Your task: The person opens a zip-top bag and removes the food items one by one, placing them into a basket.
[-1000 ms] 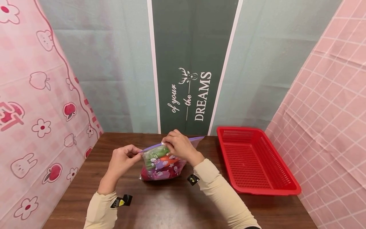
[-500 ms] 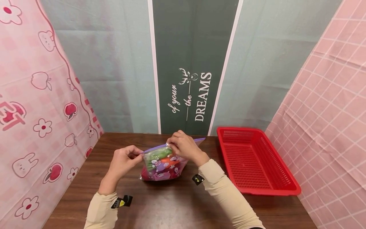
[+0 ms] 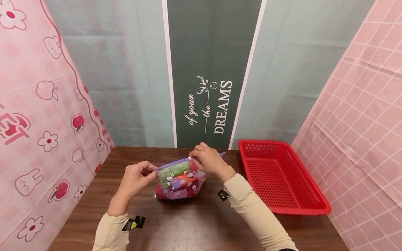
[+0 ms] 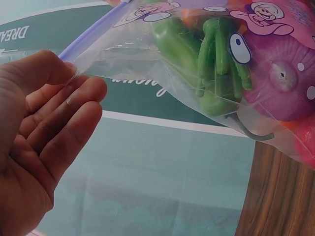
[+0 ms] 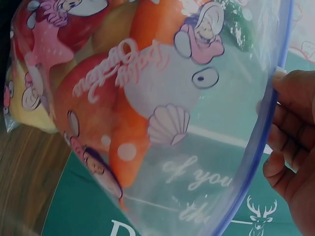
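Note:
A clear zip bag (image 3: 179, 190) with printed cartoon figures stands on the table, filled with colourful vegetable-like pieces. Its purple zip strip (image 5: 258, 147) runs along the top edge. At the left end of that strip, my left hand (image 3: 136, 177) pinches the corner between thumb and fingers. My right hand (image 3: 209, 161) pinches the small white slider (image 3: 190, 158) further right along the strip. Through the plastic show green pepper-like pieces (image 4: 177, 46), a purple onion-like piece (image 4: 283, 81) and orange and red pieces (image 5: 86, 93). The right hand covers part of the strip in the head view.
A red perforated plastic basket (image 3: 267, 181) sits on the right side of the brown wooden table (image 3: 176, 226). Patterned pink cloths (image 3: 47, 111) hang at both sides. A grey-green cloth with lettering (image 3: 204, 52) hangs behind the table.
My right hand has slid to the right along the zip strip together with the white slider. The left hand keeps its pinch on the corner, nearly still.

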### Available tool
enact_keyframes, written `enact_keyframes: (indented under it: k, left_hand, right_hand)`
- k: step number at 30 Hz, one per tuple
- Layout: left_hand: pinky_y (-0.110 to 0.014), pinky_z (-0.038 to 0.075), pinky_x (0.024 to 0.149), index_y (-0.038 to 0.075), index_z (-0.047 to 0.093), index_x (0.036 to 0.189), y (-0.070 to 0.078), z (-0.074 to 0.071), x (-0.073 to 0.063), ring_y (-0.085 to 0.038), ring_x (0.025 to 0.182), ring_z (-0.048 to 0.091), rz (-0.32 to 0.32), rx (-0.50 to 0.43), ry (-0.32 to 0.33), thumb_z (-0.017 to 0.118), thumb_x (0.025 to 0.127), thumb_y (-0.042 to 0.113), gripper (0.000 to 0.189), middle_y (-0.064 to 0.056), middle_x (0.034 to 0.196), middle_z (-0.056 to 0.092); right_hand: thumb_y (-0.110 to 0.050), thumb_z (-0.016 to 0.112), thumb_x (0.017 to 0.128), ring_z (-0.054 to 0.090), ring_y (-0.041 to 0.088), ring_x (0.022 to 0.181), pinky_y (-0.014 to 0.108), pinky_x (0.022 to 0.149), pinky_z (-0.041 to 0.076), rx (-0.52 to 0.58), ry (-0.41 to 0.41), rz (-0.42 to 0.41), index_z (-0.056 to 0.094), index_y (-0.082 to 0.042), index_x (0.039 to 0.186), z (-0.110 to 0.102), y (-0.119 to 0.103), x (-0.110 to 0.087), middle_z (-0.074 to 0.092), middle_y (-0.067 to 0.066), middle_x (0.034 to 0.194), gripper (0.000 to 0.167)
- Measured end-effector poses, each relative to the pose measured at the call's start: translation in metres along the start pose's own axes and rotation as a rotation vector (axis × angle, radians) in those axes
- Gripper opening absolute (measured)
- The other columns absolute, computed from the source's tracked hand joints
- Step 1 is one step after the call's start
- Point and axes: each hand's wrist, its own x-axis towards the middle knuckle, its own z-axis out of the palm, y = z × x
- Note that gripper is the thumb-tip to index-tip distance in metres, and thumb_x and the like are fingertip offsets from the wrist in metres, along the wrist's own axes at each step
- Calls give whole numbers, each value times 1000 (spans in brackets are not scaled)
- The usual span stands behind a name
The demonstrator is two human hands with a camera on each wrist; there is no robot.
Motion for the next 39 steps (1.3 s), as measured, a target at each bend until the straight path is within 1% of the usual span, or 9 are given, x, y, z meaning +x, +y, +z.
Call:
enact_keyframes:
  k: [7, 14, 20, 23, 29, 33, 39]
  left_hand:
    - [-21, 43, 46, 9, 66, 76, 0, 0, -1, -3, 54, 54, 0, -10, -1, 72, 71, -4, 15, 7, 67, 63]
    - [-20, 44, 47, 10, 67, 76, 1, -1, -2, -3, 54, 54, -12, -1, -9, 73, 70, -5, 17, 8, 67, 62]
    - [-20, 44, 47, 10, 67, 75, 2, -1, -4, -4, 55, 54, -28, -13, -12, 73, 70, -6, 18, 8, 67, 62]
    - [-21, 44, 47, 10, 67, 74, 2, 0, -5, -4, 55, 53, -28, -19, -15, 73, 70, -7, 18, 8, 67, 62]
    - [-19, 43, 47, 11, 66, 74, -1, 4, -8, -3, 55, 53, -5, -24, -12, 73, 69, -7, 20, 9, 67, 62]
    - [-19, 43, 47, 12, 67, 74, 0, 8, -10, -2, 55, 54, -16, -36, -23, 72, 69, -7, 21, 9, 67, 62]
    - [-20, 43, 47, 13, 66, 73, 1, 14, -14, -2, 54, 53, -49, -34, -36, 72, 69, -6, 20, 11, 66, 61]
  right_hand:
    - [-17, 70, 79, 50, 16, 81, 26, 67, 48, 9, -6, 12, 70, -10, 90, -4, 4, -5, 64, 0, 88, 13]
    - [-14, 72, 77, 51, 17, 80, 26, 66, 48, 1, 2, 18, 70, -8, 89, -6, 10, -12, 64, 2, 87, 14]
    - [-14, 72, 77, 51, 17, 81, 26, 69, 48, 13, -14, 34, 70, -7, 90, -7, 15, -19, 64, 2, 88, 15]
    - [-13, 72, 77, 51, 16, 81, 27, 69, 48, 13, -9, 42, 70, -7, 89, -9, 19, -23, 63, 2, 88, 14]
    - [-10, 72, 77, 51, 19, 80, 28, 68, 47, 12, 17, 31, 70, -6, 87, -10, 27, -32, 63, 3, 84, 10]
    - [-8, 72, 77, 51, 19, 78, 29, 67, 46, 18, 30, 47, 69, -4, 85, -9, 33, -40, 63, 4, 83, 10]
    - [-7, 71, 77, 51, 21, 77, 30, 67, 46, 14, 59, 50, 69, -4, 83, -9, 40, -51, 62, 4, 80, 7]
